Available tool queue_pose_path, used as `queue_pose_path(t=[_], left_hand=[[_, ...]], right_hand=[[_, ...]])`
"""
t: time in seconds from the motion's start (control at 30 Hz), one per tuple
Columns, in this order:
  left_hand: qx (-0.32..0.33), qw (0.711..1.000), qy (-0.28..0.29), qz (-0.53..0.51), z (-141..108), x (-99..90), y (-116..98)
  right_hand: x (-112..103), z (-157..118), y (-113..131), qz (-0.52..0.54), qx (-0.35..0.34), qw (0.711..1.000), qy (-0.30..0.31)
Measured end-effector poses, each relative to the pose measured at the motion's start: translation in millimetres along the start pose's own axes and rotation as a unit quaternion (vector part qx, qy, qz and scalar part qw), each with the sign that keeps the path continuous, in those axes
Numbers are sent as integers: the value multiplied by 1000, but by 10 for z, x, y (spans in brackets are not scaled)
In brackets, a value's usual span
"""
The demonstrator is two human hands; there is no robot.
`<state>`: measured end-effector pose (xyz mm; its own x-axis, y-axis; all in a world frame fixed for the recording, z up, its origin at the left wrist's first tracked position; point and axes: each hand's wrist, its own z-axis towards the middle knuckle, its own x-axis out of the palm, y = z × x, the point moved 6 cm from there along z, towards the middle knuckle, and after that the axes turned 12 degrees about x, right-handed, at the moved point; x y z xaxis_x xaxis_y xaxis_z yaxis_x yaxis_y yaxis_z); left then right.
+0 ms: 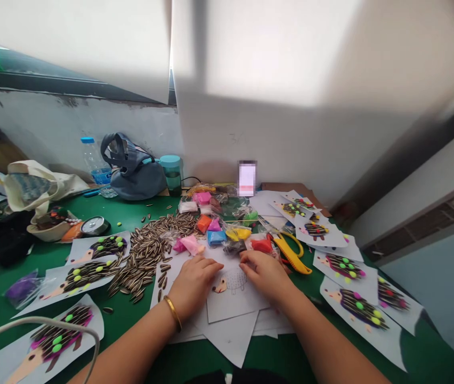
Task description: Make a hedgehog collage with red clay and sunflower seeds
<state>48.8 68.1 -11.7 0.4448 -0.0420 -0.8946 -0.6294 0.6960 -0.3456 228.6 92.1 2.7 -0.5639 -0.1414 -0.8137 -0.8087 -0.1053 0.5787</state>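
The work in hand looks like an early stage on a hedgehog drawing (235, 281): only its face is coloured, and the body is a bare, dotted outline. Its small paper sheet (230, 310) lies on larger white sheets near the middle of the table (275, 356), between both hands. The left hand (196, 280) lies palm down with fingers stretched together toward the drawing; its thumb is hidden, so I cannot tell whether its grip is released. The right hand (266, 274) brings its fingertips close at the drawing's far right edge; whether they grasp anything, I cannot tell. The next move probably calls for a steady sheet and light fingertips.

Just beyond the hands lie bags of clay, among them a blue packet (216, 238) and a red packet (261, 245), with a yellow-handled tool (292, 257) to the right. Striped seeds (147, 250) heap up on the left; seed-covered hedgehog pictures (357, 306) flank both sides. Far back, a blue bag (137, 173) and a lidded cup (171, 178) stand by the pale wall (215, 128)
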Motion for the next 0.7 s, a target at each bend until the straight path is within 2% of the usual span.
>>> queue_pose_path(t=[0.3, 0.53, 0.7], left_hand=[[-90, 995, 43, -1, -26, 37, 64], [-98, 995, 28, 13, -21, -41, 19], [-122, 991, 48, 7, -23, -24, 58]], right_hand=[[35, 28, -23, 23, -22, 999, -11], [51, 28, -17, 27, -39, 998, -29], [67, 28, 0, 45, -43, 998, -24]])
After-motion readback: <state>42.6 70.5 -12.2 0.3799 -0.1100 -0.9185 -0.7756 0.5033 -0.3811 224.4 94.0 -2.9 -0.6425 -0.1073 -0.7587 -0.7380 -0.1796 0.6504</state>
